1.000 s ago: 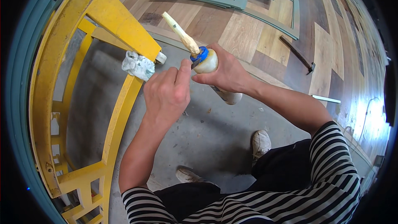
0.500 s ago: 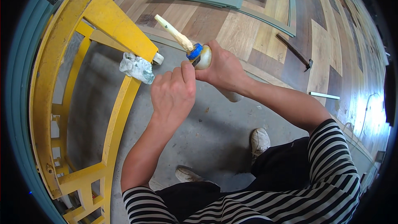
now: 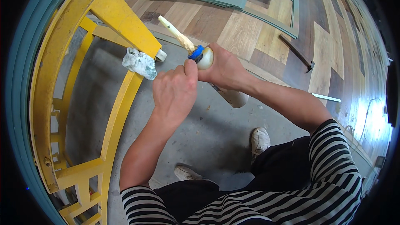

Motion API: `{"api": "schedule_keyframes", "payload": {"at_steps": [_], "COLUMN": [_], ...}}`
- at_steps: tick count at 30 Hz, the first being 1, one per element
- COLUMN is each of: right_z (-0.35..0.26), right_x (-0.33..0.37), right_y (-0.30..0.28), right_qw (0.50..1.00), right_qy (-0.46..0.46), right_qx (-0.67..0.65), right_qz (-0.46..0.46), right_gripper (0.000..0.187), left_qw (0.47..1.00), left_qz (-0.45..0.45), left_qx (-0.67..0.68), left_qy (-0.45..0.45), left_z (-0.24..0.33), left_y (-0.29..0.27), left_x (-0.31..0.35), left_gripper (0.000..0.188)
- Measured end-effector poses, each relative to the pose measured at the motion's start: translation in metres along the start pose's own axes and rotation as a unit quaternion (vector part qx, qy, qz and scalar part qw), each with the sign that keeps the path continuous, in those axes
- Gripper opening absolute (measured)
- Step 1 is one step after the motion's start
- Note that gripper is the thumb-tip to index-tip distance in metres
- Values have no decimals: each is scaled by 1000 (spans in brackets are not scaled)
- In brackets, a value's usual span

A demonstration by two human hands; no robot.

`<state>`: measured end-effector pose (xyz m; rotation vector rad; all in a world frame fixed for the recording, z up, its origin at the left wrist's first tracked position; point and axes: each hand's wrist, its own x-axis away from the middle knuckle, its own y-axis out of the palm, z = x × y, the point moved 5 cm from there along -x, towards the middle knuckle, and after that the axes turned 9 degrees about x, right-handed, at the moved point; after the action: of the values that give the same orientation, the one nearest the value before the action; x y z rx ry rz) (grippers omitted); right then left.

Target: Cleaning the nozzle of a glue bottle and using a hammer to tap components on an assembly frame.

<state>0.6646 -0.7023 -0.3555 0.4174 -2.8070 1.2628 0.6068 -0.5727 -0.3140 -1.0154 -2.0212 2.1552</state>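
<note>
At the left of the frame, a crumpled whitish wad [image 3: 139,63] is borne by a yellow metal structure [image 3: 121,109]. Near centre, the left hand [image 3: 175,91] is curled just below a white bottle's [image 3: 206,59] blue collar [image 3: 196,52], its grip hidden; the bottle is clamped by the right hand [image 3: 227,68]. At upper right, a hammer [image 3: 296,53] is seen lying on wood-patterned flooring [image 3: 237,33].

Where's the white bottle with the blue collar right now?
In the head view, the white cylindrical bottle is near the centre in the right hand, its blue collar by the left hand, right of the crumpled whitish wad.
</note>
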Motion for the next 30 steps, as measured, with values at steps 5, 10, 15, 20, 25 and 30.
{"api": "schedule_keyframes", "payload": {"at_steps": [5,10,15,20,25,30], "right_z": [-5,-9,-12,-12,-7,-2], "right_x": [3,10,14,18,18,20], "right_y": [4,6,9,12,15,20], "right_qw": [999,999,999,996,994,984], "right_qy": [-37,-34,-35,-44,-37,-35], "right_qx": [-23,-18,-19,-50,-76,-141], "right_qz": [-16,-25,-36,-58,-72,-106], "right_gripper": [65,67,68,63,61,58], "left_qw": [999,999,999,999,998,995], "left_qz": [4,-12,-5,8,15,23], "left_qx": [31,35,45,48,53,90], "left_qy": [-8,-6,0,13,21,26], "left_z": [-5,-4,-8,-9,-15,-18], "left_y": [-7,-12,-14,-19,-13,-6], "left_x": [7,15,23,28,37,41], "left_gripper": [10,10,12,14,14,15]}}
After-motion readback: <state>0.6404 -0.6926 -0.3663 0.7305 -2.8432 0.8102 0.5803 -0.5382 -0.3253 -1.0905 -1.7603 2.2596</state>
